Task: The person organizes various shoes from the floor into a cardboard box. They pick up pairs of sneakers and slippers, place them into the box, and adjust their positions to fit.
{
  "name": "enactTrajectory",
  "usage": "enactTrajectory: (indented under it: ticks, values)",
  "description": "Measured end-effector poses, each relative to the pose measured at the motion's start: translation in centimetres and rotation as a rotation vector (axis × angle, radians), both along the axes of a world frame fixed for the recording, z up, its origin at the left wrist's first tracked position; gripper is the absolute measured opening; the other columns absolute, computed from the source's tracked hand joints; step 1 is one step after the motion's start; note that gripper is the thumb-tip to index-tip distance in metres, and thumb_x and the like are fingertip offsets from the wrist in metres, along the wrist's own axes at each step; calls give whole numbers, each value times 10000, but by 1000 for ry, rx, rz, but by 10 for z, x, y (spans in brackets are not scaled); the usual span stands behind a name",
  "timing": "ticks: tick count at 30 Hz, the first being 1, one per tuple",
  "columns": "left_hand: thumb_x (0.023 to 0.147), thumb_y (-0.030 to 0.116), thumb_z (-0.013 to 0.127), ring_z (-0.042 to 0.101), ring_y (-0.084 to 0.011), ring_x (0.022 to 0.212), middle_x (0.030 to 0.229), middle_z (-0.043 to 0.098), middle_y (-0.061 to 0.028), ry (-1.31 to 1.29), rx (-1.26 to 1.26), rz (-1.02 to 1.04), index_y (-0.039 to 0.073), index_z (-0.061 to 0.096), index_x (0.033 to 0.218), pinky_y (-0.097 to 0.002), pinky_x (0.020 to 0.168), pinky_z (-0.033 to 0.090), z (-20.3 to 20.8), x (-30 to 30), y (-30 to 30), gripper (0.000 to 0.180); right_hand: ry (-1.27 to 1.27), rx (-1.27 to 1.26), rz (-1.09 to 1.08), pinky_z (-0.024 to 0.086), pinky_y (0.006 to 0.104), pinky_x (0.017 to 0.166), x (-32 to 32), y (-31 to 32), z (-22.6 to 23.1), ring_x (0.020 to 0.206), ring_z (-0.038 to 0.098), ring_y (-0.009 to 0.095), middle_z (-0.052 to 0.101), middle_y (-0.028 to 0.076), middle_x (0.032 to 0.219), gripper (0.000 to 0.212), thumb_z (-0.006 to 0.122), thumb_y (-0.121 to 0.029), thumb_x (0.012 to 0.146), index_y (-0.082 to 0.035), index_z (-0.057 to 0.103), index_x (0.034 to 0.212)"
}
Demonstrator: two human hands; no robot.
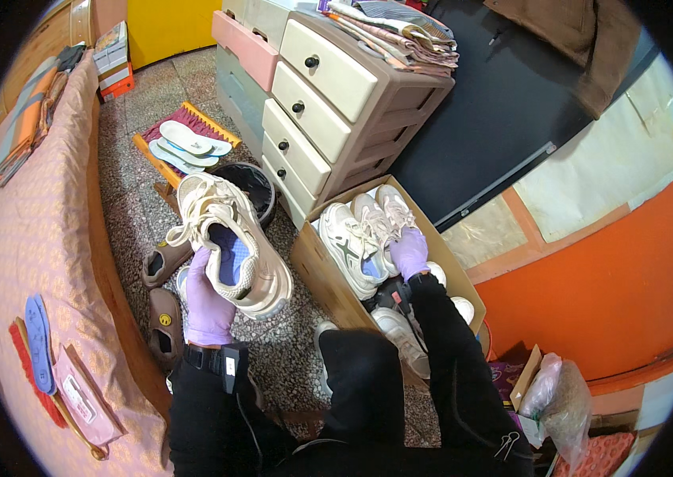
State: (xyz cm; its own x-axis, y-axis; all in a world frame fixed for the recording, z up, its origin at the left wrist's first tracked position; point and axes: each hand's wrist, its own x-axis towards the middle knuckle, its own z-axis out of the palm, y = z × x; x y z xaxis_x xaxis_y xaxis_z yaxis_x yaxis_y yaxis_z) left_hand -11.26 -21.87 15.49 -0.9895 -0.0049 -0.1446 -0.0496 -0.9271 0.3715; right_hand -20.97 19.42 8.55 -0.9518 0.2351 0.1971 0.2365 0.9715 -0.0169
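My left hand (211,314), in a thin purple glove, grips a cream lace-up sneaker (266,266) by the side of its collar. The sneaker is held up with its opening toward me, and a blue insole shows inside. My right hand (409,253), gloved the same way, reaches into an open cardboard box (317,280) and closes at the heel end of a pale sneaker (394,208); some of its fingertips are hidden. Beside that hand stands a white sneaker (343,238) with dark side stripes. More pale shoes lie in the box, among them a sneaker (402,338) near its front.
Pale insoles (181,143) lie on a low woven stool (209,123). A dark waste bin (263,195) stands before the drawer unit (317,111). Brown clogs (163,318) sit on the floor. On the bed (42,230) are a blue insole (38,338), a red-bristled brush (34,381) and a pink packet (86,397).
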Motion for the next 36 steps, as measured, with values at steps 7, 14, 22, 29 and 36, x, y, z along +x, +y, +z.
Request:
enactTrajectory:
  ticks: [7, 14, 22, 29, 36]
  values:
    - [946, 231, 548, 651, -245, 1066, 1164, 668, -115, -9, 37, 4, 16, 599, 1221, -377, 949, 526, 6, -10, 0, 353, -405, -17, -149, 499, 428, 937, -32, 27, -25, 1096, 630, 374, 656, 233, 1166, 502, 648, -408, 810, -10, 684, 1114]
    - [920, 225, 582, 658, -250, 1042, 1131, 670, -117, -208, 44, 53, 33, 604, 1188, -390, 893, 551, 1, -18, -1, 331, -268, -122, -330, 502, 455, 914, -40, 34, -38, 1078, 634, 390, 660, 239, 1142, 348, 542, -281, 877, -12, 698, 1034]
    - [918, 213, 568, 657, -262, 1048, 1168, 659, -139, -152, 27, 43, -2, 580, 1233, -383, 917, 545, -1, -21, 1, 381, -375, -94, -187, 509, 453, 873, -38, 19, -4, 1019, 643, 395, 669, 252, 1062, 452, 656, -401, 812, 9, 693, 997]
    - [949, 203, 535, 667, -251, 1030, 1141, 672, -126, -114, 20, 29, -11, 591, 1212, -381, 902, 553, 2, -24, 3, 344, -257, -347, 378, 511, 423, 801, 42, -37, 31, 882, 647, 336, 674, 131, 883, 259, 695, -311, 818, -63, 694, 892]
    - [988, 198, 496, 652, -246, 1063, 1190, 648, -142, -41, 17, 33, -22, 556, 1249, -372, 949, 531, 0, -15, 3, 346, -186, 47, 707, 465, 416, 773, 83, -49, 27, 832, 582, 318, 634, 88, 786, 183, 751, -208, 696, -78, 665, 791]
